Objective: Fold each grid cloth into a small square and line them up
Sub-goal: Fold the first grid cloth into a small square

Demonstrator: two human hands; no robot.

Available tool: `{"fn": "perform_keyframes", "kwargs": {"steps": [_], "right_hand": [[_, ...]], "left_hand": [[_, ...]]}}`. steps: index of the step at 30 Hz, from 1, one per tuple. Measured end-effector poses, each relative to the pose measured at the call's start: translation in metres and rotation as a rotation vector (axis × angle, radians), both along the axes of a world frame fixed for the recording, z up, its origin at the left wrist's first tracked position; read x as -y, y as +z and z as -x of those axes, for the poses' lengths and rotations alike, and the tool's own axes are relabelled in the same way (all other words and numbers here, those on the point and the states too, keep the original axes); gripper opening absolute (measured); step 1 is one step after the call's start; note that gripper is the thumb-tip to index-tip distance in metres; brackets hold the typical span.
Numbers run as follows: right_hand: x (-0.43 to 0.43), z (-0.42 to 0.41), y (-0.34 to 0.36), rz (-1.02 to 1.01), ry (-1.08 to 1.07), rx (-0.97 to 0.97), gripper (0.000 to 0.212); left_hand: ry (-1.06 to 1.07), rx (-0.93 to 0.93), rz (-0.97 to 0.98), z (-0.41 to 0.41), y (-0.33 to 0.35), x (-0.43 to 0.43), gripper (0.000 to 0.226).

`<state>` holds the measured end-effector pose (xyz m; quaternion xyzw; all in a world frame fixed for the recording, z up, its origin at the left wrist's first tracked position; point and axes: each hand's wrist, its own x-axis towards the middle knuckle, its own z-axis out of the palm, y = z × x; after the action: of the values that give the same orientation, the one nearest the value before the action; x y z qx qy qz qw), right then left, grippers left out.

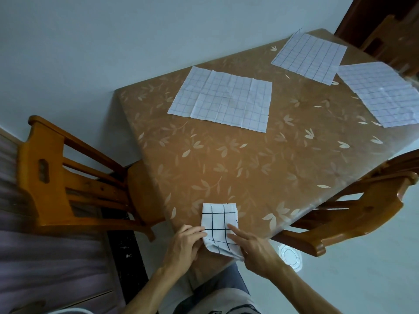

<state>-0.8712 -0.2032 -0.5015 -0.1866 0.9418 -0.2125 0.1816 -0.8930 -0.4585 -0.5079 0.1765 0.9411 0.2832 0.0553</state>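
A folded white cloth with a bold black grid [218,219] lies as a narrow strip at the near corner of the table, its near end curling over the edge. My left hand [186,244] pinches the strip's left side and near end. My right hand [254,248] rests on its right side with the index finger stretched flat across the cloth. Three flat, unfolded grid cloths lie farther away: one in the middle [221,99], one at the far right corner [309,56], one at the right edge [381,94].
The brown table [226,164] has a leaf-patterned cover. A wooden chair [68,177] stands at its left side and another [353,209] at its right. A small white round object [291,257] lies on the floor by my right forearm.
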Motion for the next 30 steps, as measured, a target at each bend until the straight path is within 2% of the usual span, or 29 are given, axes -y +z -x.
{"fn": "perform_keyframes", "kwargs": {"steps": [4, 10, 16, 21, 27, 30], "right_hand": [[-0.001, 0.001, 0.004, 0.147, -0.064, 0.077, 0.059], [0.017, 0.018, 0.012, 0.341, -0.467, 0.183, 0.026], [0.026, 0.031, 0.000, 0.351, -0.705, 0.297, 0.046], [0.030, 0.037, -0.002, 0.371, -0.787, 0.305, 0.048], [0.031, 0.037, -0.003, 0.348, -0.782, 0.302, 0.054], [0.032, 0.036, -0.003, 0.360, -0.798, 0.287, 0.053]], "left_hand": [[0.124, 0.070, -0.103, 0.004, -0.004, -0.002, 0.020], [0.281, 0.204, -0.112, 0.017, -0.002, -0.009, 0.023], [0.358, 0.337, -0.119, 0.024, 0.001, -0.012, 0.036], [0.400, 0.344, -0.073, 0.031, 0.004, -0.016, 0.039], [0.367, 0.256, 0.062, 0.028, 0.007, -0.028, 0.042], [0.275, 0.158, 0.229, 0.029, 0.006, -0.033, 0.052]]}}
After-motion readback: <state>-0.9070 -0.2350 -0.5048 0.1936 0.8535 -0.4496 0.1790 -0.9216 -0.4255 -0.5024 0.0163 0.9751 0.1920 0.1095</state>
